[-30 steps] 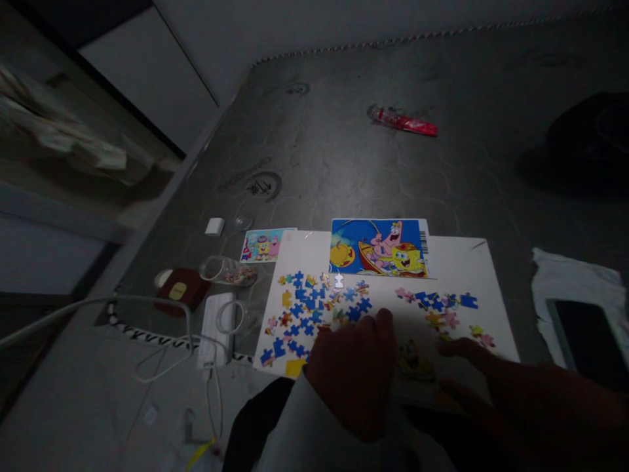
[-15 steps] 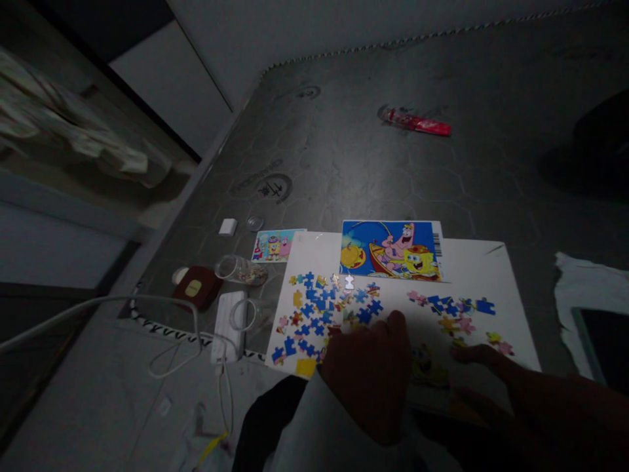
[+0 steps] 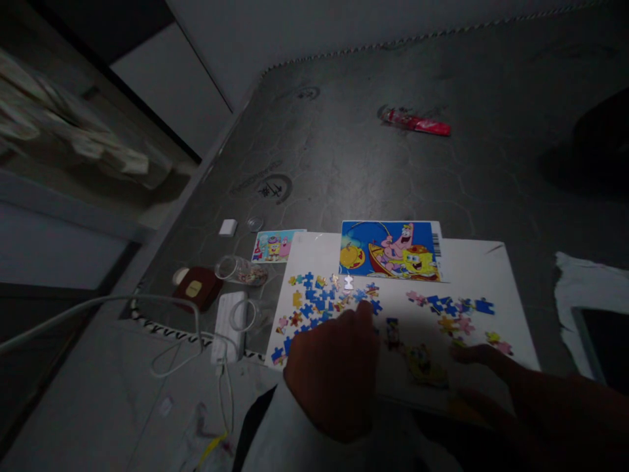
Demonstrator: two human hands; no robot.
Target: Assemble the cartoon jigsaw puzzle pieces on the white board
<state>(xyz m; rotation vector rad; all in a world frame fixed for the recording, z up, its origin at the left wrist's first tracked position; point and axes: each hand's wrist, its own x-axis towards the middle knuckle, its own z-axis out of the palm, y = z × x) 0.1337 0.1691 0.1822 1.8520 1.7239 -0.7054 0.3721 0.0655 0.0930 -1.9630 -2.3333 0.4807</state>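
My left hand (image 3: 339, 370) is curled over loose jigsaw pieces (image 3: 319, 305) on a white board (image 3: 472, 259). Its fingers are bent together, and their tips and anything in them are hidden. Beside it lies a small joined strip of pieces (image 3: 392, 332). A larger assembled part with a yellow cartoon face (image 3: 423, 367) sits between my hands. My right hand (image 3: 521, 387), dim at the lower right, has thumb and fingers apart near the board's edge. More pieces (image 3: 457, 321) are spread above it. A reference picture card (image 3: 390, 249) lies across the board's top.
Left of the board are a smaller picture card (image 3: 278, 246), a clear jar (image 3: 240, 270), a white power bank (image 3: 228, 328) with a cable, and a brown case (image 3: 198, 287). A red package (image 3: 417, 122) lies farther back; a dark-screened device (image 3: 604, 344) is at right.
My left hand has moved left toward the loose pieces, uncovering the small strip and more of the assembled part. My right hand has hardly moved.
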